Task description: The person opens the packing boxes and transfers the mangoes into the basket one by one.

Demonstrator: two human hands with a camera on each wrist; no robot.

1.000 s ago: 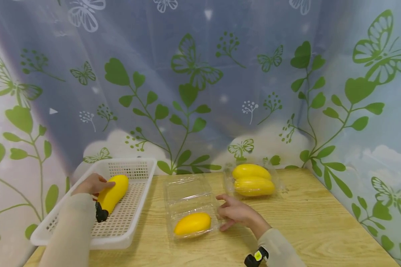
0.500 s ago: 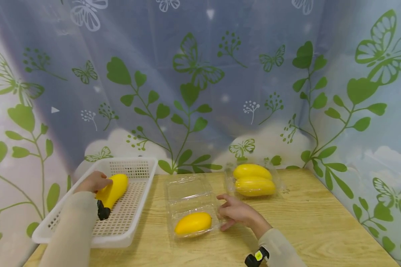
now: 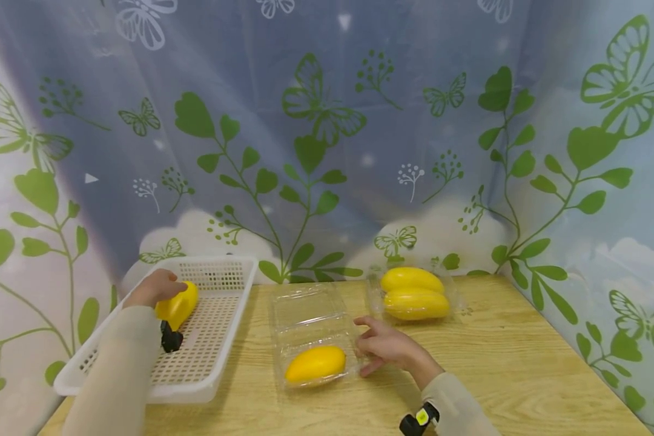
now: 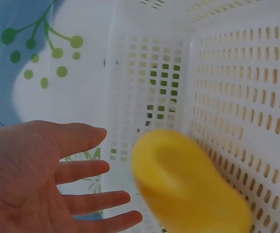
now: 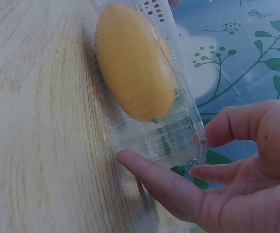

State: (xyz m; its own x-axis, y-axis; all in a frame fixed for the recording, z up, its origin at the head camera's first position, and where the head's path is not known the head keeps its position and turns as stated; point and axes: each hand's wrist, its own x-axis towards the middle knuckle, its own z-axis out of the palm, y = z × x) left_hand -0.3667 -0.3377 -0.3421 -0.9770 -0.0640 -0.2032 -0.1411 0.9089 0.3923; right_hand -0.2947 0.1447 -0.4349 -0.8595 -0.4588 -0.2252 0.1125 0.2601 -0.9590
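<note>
The left hand [image 3: 152, 289] reached into the white perforated plastic basket [image 3: 181, 394], its grip apart, fingers straight just beside a pear-shaped yellow fruit [image 3: 183, 307]; whether a fingertip touched it could not be told. That fruit lay inside the basket, blurred in the left wrist view. The right hand [image 3: 388, 349] had its grip clamped on the end of an open clear plastic clamshell [image 3: 308, 310], thumb and bent index finger at opposite corners. One oval yellow fruit [image 3: 316, 364] lay in the clamshell's nearer half, on the wood-grain tabletop [image 3: 501, 357].
</note>
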